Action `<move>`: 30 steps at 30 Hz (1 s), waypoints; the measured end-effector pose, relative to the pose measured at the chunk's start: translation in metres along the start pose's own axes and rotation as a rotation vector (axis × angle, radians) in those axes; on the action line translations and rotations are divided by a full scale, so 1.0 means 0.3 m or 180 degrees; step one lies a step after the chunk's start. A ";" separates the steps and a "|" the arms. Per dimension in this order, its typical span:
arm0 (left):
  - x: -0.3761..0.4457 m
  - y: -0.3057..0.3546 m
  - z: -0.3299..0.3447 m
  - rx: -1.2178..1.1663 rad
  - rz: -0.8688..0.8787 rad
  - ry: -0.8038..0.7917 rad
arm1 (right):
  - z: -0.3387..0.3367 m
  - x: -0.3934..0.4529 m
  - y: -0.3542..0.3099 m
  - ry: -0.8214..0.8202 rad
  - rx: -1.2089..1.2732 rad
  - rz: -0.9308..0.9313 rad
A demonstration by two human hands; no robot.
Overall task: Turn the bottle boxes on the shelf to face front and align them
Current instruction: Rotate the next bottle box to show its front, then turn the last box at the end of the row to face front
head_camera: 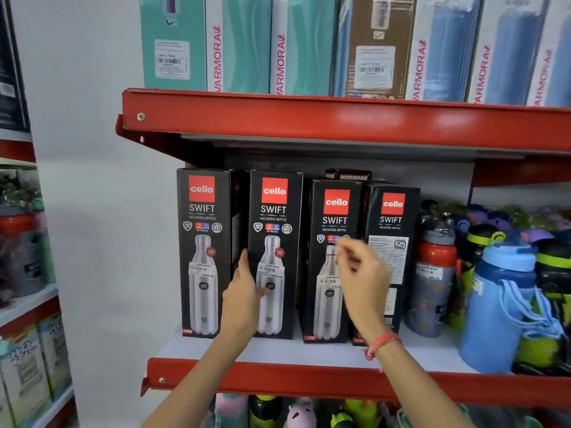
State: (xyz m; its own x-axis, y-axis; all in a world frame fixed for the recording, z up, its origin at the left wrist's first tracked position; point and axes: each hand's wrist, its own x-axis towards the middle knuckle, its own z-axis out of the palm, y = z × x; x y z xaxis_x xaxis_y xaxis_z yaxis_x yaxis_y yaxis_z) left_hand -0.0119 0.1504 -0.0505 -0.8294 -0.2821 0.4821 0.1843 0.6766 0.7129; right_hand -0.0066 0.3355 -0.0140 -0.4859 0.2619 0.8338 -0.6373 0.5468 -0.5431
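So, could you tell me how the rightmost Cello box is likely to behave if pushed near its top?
The rightmost Cello box is tall and narrow, so a high push would probably tip it. Its flat cardboard faces look stiff, so it should slide rather than roll.

Left hand in pinch, right hand loosely curled.

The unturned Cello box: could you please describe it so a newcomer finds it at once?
On the middle red shelf, four black Cello boxes stand in a row. It is the rightmost box, beside a red-capped grey bottle. Only it shows white printed text instead of a bottle picture.
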 end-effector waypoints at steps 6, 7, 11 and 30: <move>-0.078 0.130 0.060 0.0484 0.1088 0.0809 | -0.083 0.031 0.097 -0.0001 -0.1280 0.1341; -0.088 0.161 0.074 0.0446 0.1207 0.0812 | -0.093 0.029 0.112 -0.0171 -0.1144 0.1371; -0.127 0.252 0.125 -0.0006 0.1506 0.0491 | -0.166 0.027 0.174 -0.0343 -0.0494 0.1137; -0.185 0.520 0.331 -0.0520 0.0726 -0.0962 | -0.455 0.235 0.348 -0.2528 0.1581 0.1403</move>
State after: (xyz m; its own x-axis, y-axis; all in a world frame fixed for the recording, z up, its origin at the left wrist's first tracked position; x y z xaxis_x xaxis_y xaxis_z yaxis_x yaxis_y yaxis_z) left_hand 0.0106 0.3391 -0.0166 -0.8707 0.0915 0.4832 0.4424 0.5751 0.6882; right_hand -0.0256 0.5195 0.0017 -0.8757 -0.3394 0.3435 -0.3945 0.0925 -0.9142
